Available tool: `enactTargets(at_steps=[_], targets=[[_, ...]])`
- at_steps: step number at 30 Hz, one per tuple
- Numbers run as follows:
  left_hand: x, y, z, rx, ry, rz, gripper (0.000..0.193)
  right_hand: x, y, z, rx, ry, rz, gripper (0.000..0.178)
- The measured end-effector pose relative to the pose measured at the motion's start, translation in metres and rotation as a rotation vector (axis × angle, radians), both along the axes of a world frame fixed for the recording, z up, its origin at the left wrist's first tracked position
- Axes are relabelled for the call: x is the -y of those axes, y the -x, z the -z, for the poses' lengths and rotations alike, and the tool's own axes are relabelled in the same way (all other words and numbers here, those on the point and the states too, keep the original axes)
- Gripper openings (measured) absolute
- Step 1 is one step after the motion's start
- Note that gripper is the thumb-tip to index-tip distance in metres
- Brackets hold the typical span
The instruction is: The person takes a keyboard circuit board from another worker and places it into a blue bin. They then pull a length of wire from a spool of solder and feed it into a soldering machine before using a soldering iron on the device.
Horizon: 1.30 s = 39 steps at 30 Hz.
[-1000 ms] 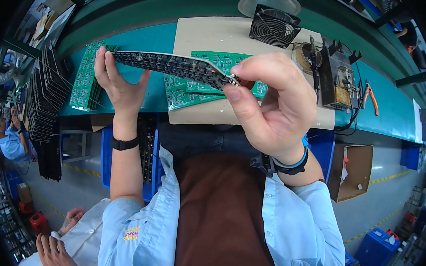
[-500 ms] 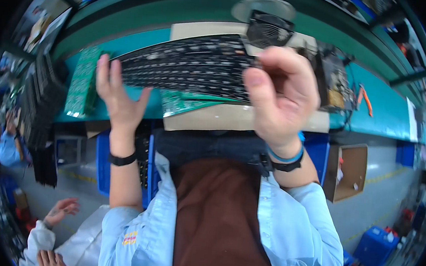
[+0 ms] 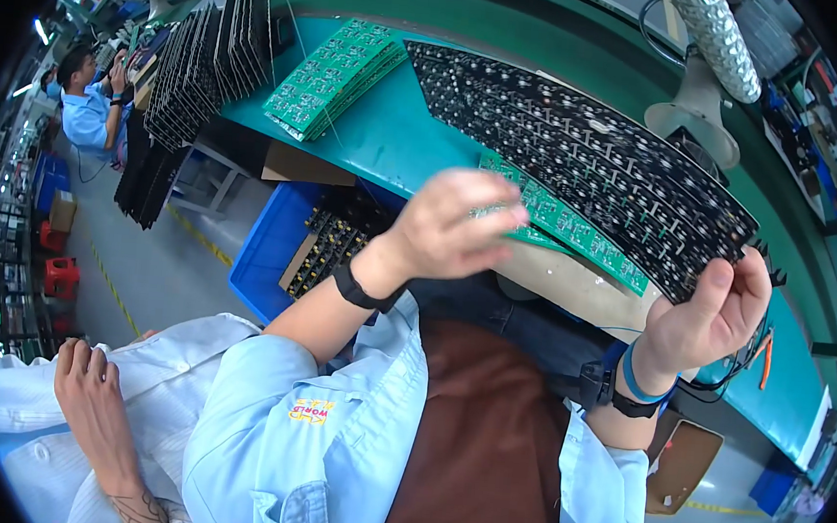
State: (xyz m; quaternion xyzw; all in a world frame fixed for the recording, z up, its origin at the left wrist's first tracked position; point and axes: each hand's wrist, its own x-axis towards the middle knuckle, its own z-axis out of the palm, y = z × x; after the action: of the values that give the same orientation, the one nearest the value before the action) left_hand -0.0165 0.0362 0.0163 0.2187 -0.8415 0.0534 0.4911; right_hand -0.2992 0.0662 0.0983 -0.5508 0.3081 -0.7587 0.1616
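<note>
A long black circuit board (image 3: 585, 147) with rows of small parts slants across the bench. My right hand (image 3: 715, 309) pinches its near right corner between thumb and fingers. My left hand (image 3: 456, 223), slightly smeared by motion, is off the black board with its fingers stretched loosely to the right and nothing visible in them. It hovers by a green circuit board (image 3: 578, 233), which lies under the black board and is partly hidden by it.
A stack of green circuit boards (image 3: 339, 78) lies on the teal bench (image 3: 377, 160), left of the black board. Many black boards (image 3: 197, 77) stand in a row at the left. A fume duct (image 3: 716, 39) hangs overhead. Another person's hand (image 3: 97, 413) is close at lower left.
My left hand has come away from the black board's left end and moved toward me. My right hand keeps its corner. The view has swung left, and the board now slants.
</note>
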Motion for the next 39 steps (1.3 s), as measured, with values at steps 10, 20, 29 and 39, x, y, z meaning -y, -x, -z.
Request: enactTargets(at_steps=[10,20,29,39], targets=[[-0.008,0.064,-0.006,0.050,-0.516,0.400,0.045,-0.016,0.004,-0.012,0.413,0.078,-0.071,0.026],[-0.010,0.117,-0.027,-0.139,-1.110,0.809,0.070,-0.019,-0.006,0.012,0.639,-0.041,-0.379,0.028],[-0.037,0.155,-0.047,-0.636,-1.266,0.818,0.101,-0.033,-0.016,0.011,0.746,-0.098,-0.458,0.026],[-0.011,0.152,-0.050,-0.541,-0.998,0.565,0.079,-0.004,-0.010,0.018,0.694,-0.135,-0.396,0.023]])
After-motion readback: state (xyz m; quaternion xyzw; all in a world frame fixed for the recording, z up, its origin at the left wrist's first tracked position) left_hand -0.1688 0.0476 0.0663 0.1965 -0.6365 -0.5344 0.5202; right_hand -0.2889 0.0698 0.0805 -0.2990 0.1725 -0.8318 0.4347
